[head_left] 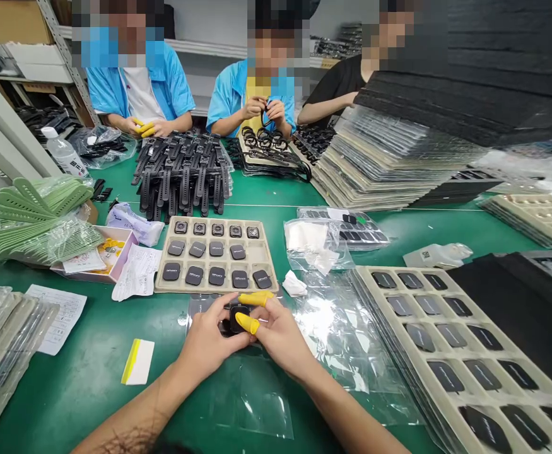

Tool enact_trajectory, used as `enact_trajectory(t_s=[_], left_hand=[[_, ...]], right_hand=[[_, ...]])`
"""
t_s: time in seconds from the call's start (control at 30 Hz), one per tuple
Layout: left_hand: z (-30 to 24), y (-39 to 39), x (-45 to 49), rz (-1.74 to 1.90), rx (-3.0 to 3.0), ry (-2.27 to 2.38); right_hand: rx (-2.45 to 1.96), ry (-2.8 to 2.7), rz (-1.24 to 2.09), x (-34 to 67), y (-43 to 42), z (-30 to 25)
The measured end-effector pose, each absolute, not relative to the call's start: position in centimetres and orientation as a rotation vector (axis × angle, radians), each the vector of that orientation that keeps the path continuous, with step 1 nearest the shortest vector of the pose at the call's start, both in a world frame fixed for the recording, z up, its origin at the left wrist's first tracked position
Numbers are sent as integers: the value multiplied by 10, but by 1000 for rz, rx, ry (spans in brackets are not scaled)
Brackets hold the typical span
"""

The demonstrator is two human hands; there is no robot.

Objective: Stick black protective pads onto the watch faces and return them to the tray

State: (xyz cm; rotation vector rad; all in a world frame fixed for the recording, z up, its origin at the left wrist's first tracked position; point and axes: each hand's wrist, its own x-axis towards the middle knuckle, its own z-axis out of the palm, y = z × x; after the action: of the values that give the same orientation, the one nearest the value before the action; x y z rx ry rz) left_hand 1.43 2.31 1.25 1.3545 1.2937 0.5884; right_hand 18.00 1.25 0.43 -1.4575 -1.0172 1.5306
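A black square smartwatch case sits between my two hands, just below a beige compartment tray. My left hand grips its left side, fingers curled around the edge. Yellow finger cots cover the thumb and index finger of my right hand, which pinches the case from the right. The beige tray ahead holds several watch cases, those in the back row with bare faces and those in the nearer rows with dark printed covers. Under my hands lie clear plastic sheets.
A stack of trays with dark square pieces stands at right. Black strapped watches are piled ahead. Green straps and a pink box lie left. A tall tray stack leans at back right. Co-workers sit opposite.
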Motion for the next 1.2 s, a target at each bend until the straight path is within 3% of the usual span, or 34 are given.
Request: enact_trajectory(t_s=[0.33,0.5,0.63,0.7,0.9,1.1,1.2], left_hand=[[2,26,11,587,1350,1212],[6,26,11,553,1356,1302],[5,25,11,539,1340,1329],[4,25,12,552,1337,1320],[3,25,15,563,1345,1320],[2,24,14,592,1358,1279],[3,25,14,602,1346,1239]], right_hand=[[-1420,-1285,1352,189,18,11],[-1442,-1392,1312,269,38,32],[-2112,-1669,824,340,49,24],[-2193,-1720,533,351,51,13],[-1903,-1934,398,307,56,-2],[-1299,-1920,718,236,34,18],[-1198,-2065,639,215,30,14]])
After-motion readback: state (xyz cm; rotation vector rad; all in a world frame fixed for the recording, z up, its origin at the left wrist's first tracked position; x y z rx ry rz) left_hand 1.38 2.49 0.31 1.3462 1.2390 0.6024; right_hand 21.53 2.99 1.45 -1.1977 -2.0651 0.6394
